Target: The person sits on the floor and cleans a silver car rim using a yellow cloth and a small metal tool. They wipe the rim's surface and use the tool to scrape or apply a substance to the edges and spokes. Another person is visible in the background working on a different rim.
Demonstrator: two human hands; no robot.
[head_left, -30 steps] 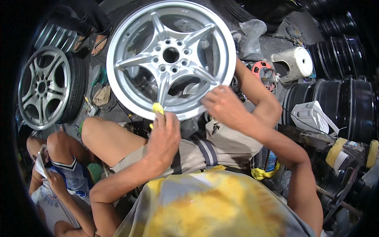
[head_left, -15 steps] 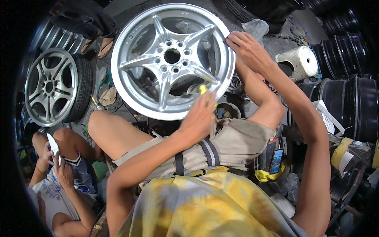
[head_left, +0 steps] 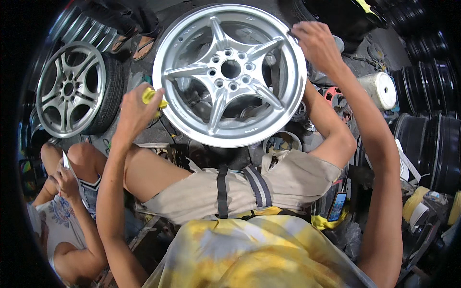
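Note:
A silver alloy wheel (head_left: pixel 229 140) with several spokes stands tilted in front of my knees, its face toward me. My left hand (head_left: pixel 138 108) is at the wheel's left edge, fingers closed around a crumpled yellow cloth (head_left: pixel 156 98). The thumb end reaches the outer lip. At the upper right of the wheel, my right hand (head_left: pixel 317 45) grips the rim with bent fingers. Something small and dark shows at those fingertips, too small to name.
A second wheel (head_left: pixel 67 89) with a tire leans at the left. Below it a seated person (head_left: pixel 72 225) holds a white object. Black steel rims (head_left: pixel 432 149) are stacked at the right, near a white stool (head_left: pixel 379 91). A phone (head_left: pixel 337 207) lies beside my right thigh.
My left hand has swept with the yellow cloth from the wheel's lower right to its left edge. My right hand stays at the upper right rim. The whole view has shifted slightly.

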